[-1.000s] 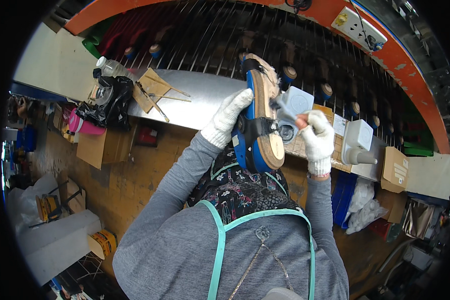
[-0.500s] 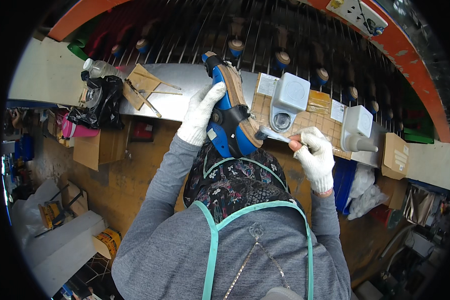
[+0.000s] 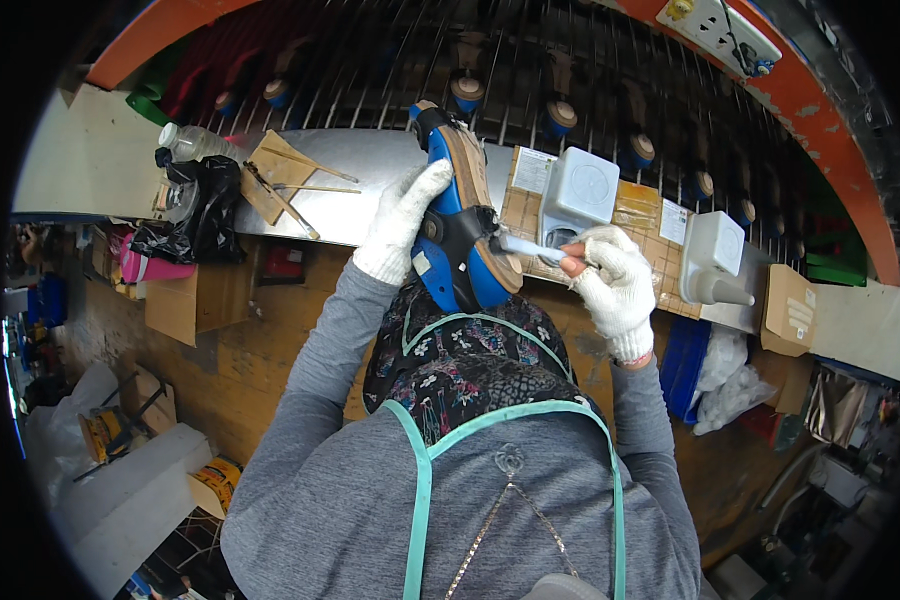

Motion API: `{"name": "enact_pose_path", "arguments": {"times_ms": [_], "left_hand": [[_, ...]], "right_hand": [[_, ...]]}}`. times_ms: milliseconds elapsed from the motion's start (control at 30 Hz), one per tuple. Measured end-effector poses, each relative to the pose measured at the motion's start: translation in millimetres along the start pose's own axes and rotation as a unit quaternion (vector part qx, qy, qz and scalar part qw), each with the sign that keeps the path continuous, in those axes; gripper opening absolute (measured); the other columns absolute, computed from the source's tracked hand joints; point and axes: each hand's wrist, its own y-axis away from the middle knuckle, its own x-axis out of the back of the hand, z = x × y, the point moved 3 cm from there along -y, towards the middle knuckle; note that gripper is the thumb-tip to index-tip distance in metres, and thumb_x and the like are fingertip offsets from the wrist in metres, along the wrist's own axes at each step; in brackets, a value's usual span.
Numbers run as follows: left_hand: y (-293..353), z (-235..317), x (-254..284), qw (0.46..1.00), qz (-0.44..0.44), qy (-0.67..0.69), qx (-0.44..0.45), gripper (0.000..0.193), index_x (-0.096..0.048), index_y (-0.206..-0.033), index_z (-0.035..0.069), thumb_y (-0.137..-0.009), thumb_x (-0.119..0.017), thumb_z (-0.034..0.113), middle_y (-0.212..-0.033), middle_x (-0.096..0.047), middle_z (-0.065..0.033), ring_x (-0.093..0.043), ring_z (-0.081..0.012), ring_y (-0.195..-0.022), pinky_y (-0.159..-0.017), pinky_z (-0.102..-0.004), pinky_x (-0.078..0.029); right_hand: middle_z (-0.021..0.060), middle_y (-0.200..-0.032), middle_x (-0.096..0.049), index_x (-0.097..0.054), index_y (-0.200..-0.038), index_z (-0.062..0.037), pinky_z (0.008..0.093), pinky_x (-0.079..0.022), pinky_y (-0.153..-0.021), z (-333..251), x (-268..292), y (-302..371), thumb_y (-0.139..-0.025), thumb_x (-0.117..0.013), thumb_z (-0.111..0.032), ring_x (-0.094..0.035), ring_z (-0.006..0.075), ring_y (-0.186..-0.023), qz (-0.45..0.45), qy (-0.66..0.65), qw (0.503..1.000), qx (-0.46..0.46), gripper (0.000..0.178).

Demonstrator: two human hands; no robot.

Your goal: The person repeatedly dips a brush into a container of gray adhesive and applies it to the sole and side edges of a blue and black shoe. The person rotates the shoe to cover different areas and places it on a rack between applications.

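Note:
My left hand (image 3: 407, 222), in a white knit glove, is wrapped round a black shoe upper on a blue shoe last (image 3: 490, 283), tilted with its tan underside facing up and right. My right hand (image 3: 615, 285), in a glove that leaves fingertips bare, pinches the handle of a small pale brush (image 3: 530, 247). The brush's dark head meets the shoe's underside near its lower end. Just beyond the brush stands a white plastic dispenser (image 3: 578, 187) with a round open cup at its near side. A second white dispenser (image 3: 716, 243) with a spout stands farther right.
The dispensers rest on taped cardboard (image 3: 521, 207) at the metal bench edge (image 3: 360, 155). At left lie thin brushes (image 3: 290, 208) on a cardboard piece, a clear bottle (image 3: 198, 142) and a black plastic bag (image 3: 202, 205). Behind, more lasts (image 3: 560, 115) sit on a rack of metal rods.
The brush has shifted up and left along the shoe's underside, and my right hand has followed it slightly left and up. My left hand keeps its hold on the shoe.

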Motion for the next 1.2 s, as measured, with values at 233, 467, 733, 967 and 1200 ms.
{"name": "enact_pose_path", "arguments": {"times_ms": [233, 467, 733, 967, 1200], "left_hand": [[-9.4, -11.4, -8.3, 0.985, -0.042, 0.143, 0.085, 0.067, -0.052, -0.139, 0.002, -0.095, -0.063, 0.051, -0.125, -0.063, -0.0176, -0.068, -0.0240, -0.107, -0.091, -0.0370, -0.060], [-10.8, -29.6, -21.4, 0.983, -0.159, 0.093, 0.021, 0.073, -0.046, -0.144, 0.005, -0.096, -0.054, 0.060, -0.131, -0.061, -0.0183, -0.066, -0.0268, -0.112, -0.093, -0.0410, -0.060], [19.1, -36.6, -38.2, 0.787, -0.478, 0.358, 0.155, 0.057, -0.040, -0.146, 0.001, -0.104, -0.053, 0.036, -0.127, -0.061, -0.0194, -0.072, -0.0279, -0.097, -0.079, -0.0320, -0.065], [44.8, -40.9, -14.3, 0.950, -0.312, 0.020, 0.010, 0.055, -0.037, -0.149, 0.003, -0.104, -0.055, 0.029, -0.141, -0.052, -0.0181, -0.057, -0.0255, -0.124, -0.106, -0.0335, -0.050], [38.3, -86.4, -5.1, 0.803, -0.329, 0.432, 0.243, 0.054, -0.038, -0.149, 0.006, -0.104, -0.055, 0.031, -0.143, -0.051, -0.0147, -0.055, -0.0233, -0.127, -0.109, -0.0347, -0.048]], "right_hand": [[0.0098, -0.093, -0.067, -0.075, -0.091, -0.0001, 0.0324, -0.049, -0.075, 1.8, 4.3, -10.7, -0.078, -0.078, -0.013, -0.063, 0.0218, -0.086, -0.049, -0.043, 0.997, 0.028, 0.018], [0.0085, -0.093, -0.068, -0.076, -0.090, -0.0030, 0.0326, -0.050, -0.075, -10.1, 1.0, -35.2, -0.074, -0.080, -0.011, -0.065, 0.0225, -0.087, -0.075, -0.091, 0.991, 0.055, 0.018], [0.0076, -0.091, -0.069, -0.077, -0.088, -0.0032, 0.0341, -0.051, -0.075, -27.0, -4.1, -67.9, -0.073, -0.082, -0.016, -0.065, 0.0227, -0.086, -0.153, -0.050, 0.976, 0.149, 0.020], [0.0100, -0.091, -0.069, -0.077, -0.085, -0.0011, 0.0357, -0.050, -0.079, -34.7, -19.0, -96.9, -0.073, -0.082, -0.021, -0.064, 0.0239, -0.091, -0.219, -0.031, 0.955, 0.196, 0.024], [0.0100, -0.091, -0.069, -0.078, -0.086, -0.0028, 0.0368, -0.049, -0.082, -39.5, -30.5, -126.2, -0.073, -0.082, -0.025, -0.063, 0.0250, -0.090, -0.250, 0.017, 0.939, 0.237, 0.026]]}}
